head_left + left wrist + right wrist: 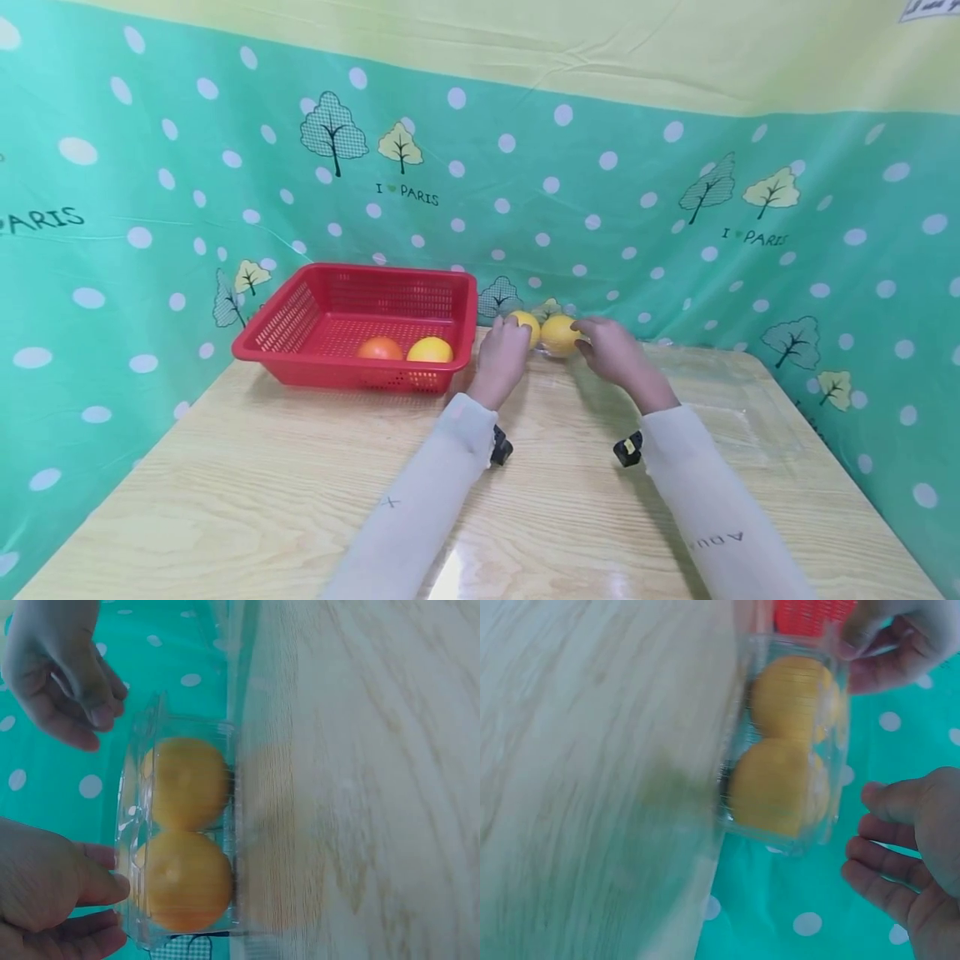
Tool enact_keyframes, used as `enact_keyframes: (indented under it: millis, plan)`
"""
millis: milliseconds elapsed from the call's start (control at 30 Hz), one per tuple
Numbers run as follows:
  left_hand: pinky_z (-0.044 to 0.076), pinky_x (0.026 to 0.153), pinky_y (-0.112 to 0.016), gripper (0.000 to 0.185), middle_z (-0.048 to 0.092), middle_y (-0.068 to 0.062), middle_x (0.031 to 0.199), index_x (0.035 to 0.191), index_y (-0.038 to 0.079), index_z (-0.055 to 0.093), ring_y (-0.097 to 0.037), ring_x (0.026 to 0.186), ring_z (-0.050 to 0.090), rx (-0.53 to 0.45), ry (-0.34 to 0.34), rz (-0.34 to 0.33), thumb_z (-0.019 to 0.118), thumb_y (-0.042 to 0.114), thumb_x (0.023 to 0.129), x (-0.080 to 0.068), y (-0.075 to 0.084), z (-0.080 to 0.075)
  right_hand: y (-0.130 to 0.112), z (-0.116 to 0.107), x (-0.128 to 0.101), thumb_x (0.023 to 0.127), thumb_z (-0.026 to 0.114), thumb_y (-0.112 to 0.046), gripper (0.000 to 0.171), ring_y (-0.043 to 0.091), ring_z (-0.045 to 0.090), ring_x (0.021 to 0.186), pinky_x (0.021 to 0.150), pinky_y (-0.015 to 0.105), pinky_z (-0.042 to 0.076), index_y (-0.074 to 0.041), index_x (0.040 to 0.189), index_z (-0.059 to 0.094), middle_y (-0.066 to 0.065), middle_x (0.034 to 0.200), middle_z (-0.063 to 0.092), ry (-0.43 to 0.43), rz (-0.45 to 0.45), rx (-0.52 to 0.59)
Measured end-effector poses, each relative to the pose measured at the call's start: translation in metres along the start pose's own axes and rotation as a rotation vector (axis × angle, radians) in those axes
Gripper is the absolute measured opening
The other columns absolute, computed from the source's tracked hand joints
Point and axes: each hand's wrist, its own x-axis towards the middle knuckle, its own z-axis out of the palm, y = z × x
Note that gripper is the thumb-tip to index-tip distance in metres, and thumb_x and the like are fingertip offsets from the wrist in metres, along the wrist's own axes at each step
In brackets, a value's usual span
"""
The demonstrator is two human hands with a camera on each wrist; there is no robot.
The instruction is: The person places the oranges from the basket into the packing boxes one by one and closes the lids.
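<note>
A clear plastic box [550, 351] stands at the table's far edge and holds two yellow oranges [560, 335], side by side. My left hand [504, 350] is at the box's left end; in the left wrist view its thumb [101, 886] and curled fingers grip the edge of the box [135, 750]. My right hand [609, 348] hovers at the right end with loosely bent fingers [889, 847], a small gap away from the box [829, 817]. Both oranges [776, 787] show through the plastic.
A red mesh basket [390, 268] with an orange [379, 348] and a yellow orange [430, 350] stands left of the box. The light wooden table [300, 500] is walled by a green dotted cloth [600, 192] behind and on both sides.
</note>
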Motion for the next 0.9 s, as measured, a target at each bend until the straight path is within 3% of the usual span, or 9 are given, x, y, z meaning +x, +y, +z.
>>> enact_keyframes:
  millis: [167,333,900]
  plan:
    - [0.06,0.086,-0.034,0.029,0.069,-0.012,0.117,0.12,0.01,0.076,-0.026,0.103,0.061,0.001,0.006,-0.001,0.078,0.014,0.091,0.0,0.0,-0.001,0.005,-0.011,-0.01,0.098,0.067,-0.008,0.031,0.042,0.063,0.117,0.098,0.055,0.052,0.007,0.125,0.066,0.025,0.126,0.067,0.017,0.01,0.044]
    - [0.06,0.087,-0.034,0.03,0.069,-0.013,0.117,0.12,0.01,0.075,-0.026,0.104,0.061,0.003,0.0,0.006,0.079,0.014,0.09,-0.001,0.0,-0.002,0.015,-0.026,-0.021,0.102,0.063,-0.014,0.033,0.043,0.063,0.116,0.096,0.056,0.052,0.006,0.129,0.064,0.025,0.128,0.065,-0.041,0.072,0.075]
    - [0.059,0.089,-0.033,0.031,0.069,-0.013,0.117,0.119,0.009,0.075,-0.026,0.102,0.061,-0.004,0.008,0.005,0.08,0.015,0.09,0.0,-0.003,0.0,0.078,-0.072,-0.076,0.106,0.055,-0.023,0.044,0.047,0.062,0.108,0.088,0.062,0.052,0.009,0.136,0.057,0.031,0.117,0.065,-0.077,0.244,0.063]
